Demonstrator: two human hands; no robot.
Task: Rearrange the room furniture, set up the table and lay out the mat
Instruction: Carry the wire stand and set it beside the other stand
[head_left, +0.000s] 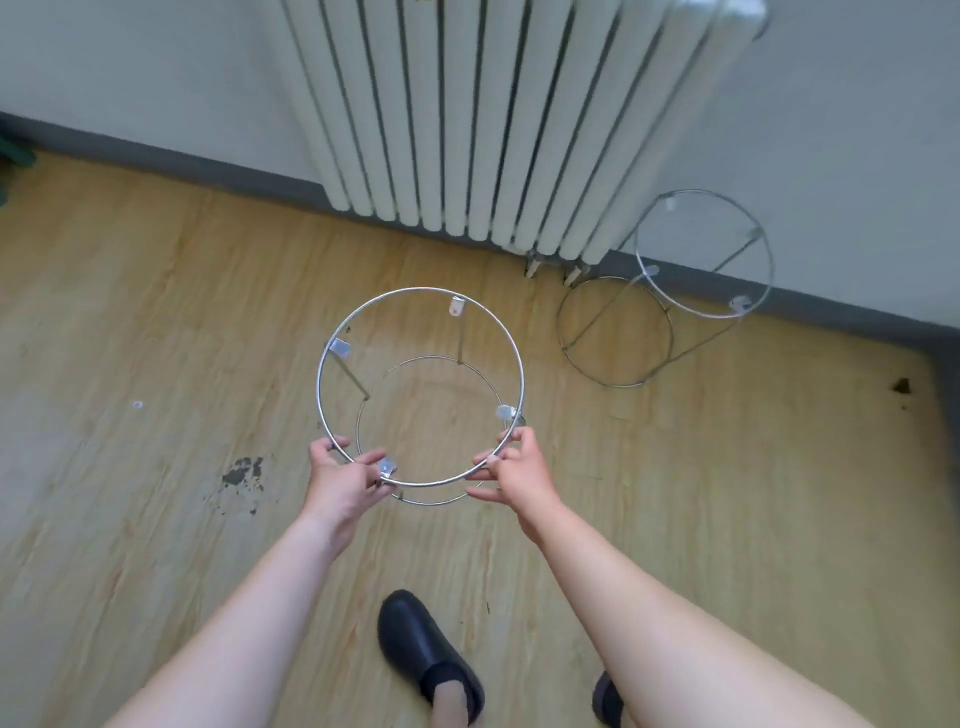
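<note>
A round metal wire frame (363, 312), two rings joined by thin legs, stands upright in front of me above the wood floor. My left hand (340, 480) grips the near left of its top ring. My right hand (514, 467) pinches the near right of the same ring, lower fingers loosely extended. Small metal tabs stick inward from the top ring. A second, similar wire frame (670, 312) stands to the right by the wall, apart from both hands.
A white ribbed radiator (493, 114) hangs on the wall straight ahead, above a grey skirting board (156, 156). The wood-look floor (156, 338) has a dark worn patch (241, 475) on the left. My black slippers (426, 660) are just below the frame.
</note>
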